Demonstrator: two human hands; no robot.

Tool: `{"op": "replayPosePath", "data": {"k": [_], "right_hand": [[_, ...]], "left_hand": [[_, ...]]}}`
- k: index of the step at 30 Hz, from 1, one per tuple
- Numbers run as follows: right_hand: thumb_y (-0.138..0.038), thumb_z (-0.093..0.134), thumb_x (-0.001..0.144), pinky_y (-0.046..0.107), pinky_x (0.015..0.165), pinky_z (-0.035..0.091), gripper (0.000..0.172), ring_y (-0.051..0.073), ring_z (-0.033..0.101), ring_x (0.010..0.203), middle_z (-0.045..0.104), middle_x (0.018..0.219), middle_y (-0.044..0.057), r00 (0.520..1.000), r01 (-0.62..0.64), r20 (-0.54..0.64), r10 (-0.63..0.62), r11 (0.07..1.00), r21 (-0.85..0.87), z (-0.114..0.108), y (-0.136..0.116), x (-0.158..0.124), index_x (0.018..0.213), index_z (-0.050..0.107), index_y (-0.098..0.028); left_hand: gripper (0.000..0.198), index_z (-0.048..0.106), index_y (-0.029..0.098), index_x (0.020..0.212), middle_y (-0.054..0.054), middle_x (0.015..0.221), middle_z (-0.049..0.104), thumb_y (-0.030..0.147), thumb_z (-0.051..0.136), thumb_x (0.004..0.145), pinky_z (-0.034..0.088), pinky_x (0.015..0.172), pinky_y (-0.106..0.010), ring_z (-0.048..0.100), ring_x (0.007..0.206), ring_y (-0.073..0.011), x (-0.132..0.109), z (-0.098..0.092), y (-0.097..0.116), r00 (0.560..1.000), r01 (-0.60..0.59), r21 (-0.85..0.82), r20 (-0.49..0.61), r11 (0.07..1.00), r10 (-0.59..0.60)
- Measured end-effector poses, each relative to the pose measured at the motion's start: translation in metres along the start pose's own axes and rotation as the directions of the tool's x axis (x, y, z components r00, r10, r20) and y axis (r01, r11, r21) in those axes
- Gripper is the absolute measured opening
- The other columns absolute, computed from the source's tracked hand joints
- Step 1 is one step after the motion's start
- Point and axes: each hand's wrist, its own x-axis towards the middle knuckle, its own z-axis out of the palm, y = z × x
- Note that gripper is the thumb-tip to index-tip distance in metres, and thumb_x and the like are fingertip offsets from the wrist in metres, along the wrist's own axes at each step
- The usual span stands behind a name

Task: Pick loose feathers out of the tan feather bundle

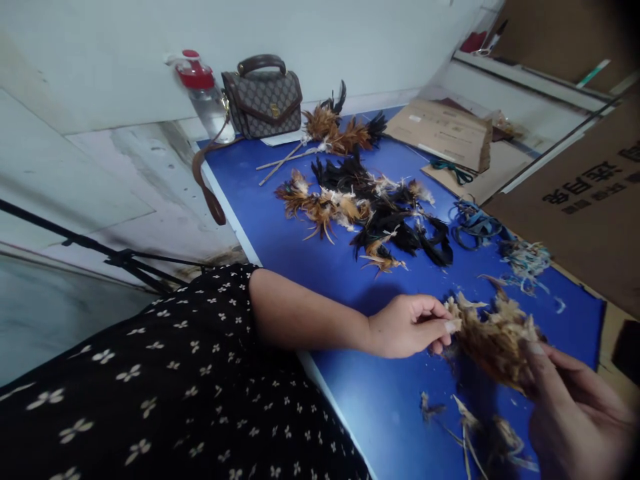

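Observation:
Between my hands hangs a strip of brown and cream feathers [493, 333], held above the blue tabletop [375, 393]. My left hand [417, 327] pinches its left end, thumb against the fingers. The other end is gripped between thumb and fingers of my right hand [570, 393], at the lower right. Below them lie loose feather scraps and pale strands [470, 420]. Farther back on the table are bunches of black feathers [395, 220] and brown feathers [320, 207] with white ties.
Sticks with brown feathers [345, 133] lie at the back near a patterned handbag [267, 100] and a water bottle [205, 100]. Cardboard [440, 133] covers the back right. Blue strips [475, 223] and tangled strings [527, 260] lie along the right. A tripod leg [90, 237] stands at left.

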Motion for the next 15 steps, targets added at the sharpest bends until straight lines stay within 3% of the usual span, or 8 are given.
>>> {"op": "replayPosePath", "data": {"k": [2,5,10,15], "right_hand": [[-0.060,0.091,0.082,0.035,0.064,0.053,0.045,0.020,0.064,0.077,0.074,0.097,0.003,0.993,-0.121,0.016,0.120,0.985,0.122,0.003,-0.010,-0.004,0.112,0.081,-0.029],[-0.060,0.092,0.082,0.027,0.055,0.044,0.044,0.014,0.057,0.071,0.069,0.091,0.001,0.985,-0.153,0.116,0.131,0.967,0.203,0.010,-0.019,-0.008,0.107,0.079,-0.026],[-0.064,0.093,0.079,0.020,0.051,0.043,0.052,0.010,0.056,0.065,0.069,0.085,0.001,0.947,-0.209,0.283,0.150,0.958,0.194,0.033,-0.010,-0.021,0.104,0.077,-0.022],[-0.068,0.092,0.079,0.017,0.056,0.050,0.058,0.011,0.063,0.068,0.074,0.091,0.002,0.922,-0.235,0.348,0.172,0.961,0.148,0.055,0.003,-0.033,0.111,0.077,-0.022]], "left_hand": [[0.047,0.065,0.016,0.093,0.001,0.079,0.071,0.052,0.092,0.084,0.051,0.069,-0.031,0.065,0.064,-0.0085,0.002,0.000,0.002,1.000,0.001,-0.018,0.003,1.000,-0.001],[0.054,0.067,0.015,0.091,0.001,0.080,0.071,0.056,0.098,0.074,0.050,0.071,-0.031,0.065,0.065,-0.0092,0.005,-0.001,0.006,1.000,0.011,-0.049,-0.025,0.999,-0.012],[0.050,0.076,0.013,0.096,0.002,0.080,0.072,0.048,0.101,0.070,0.041,0.071,-0.028,0.056,0.068,-0.0064,0.008,-0.001,0.010,0.989,0.055,-0.104,-0.129,0.993,-0.068],[0.049,0.078,0.013,0.095,0.002,0.090,0.074,0.037,0.106,0.062,0.046,0.090,-0.030,0.061,0.082,-0.0077,0.014,-0.001,0.006,0.980,0.042,-0.226,-0.179,0.973,-0.084]]}}
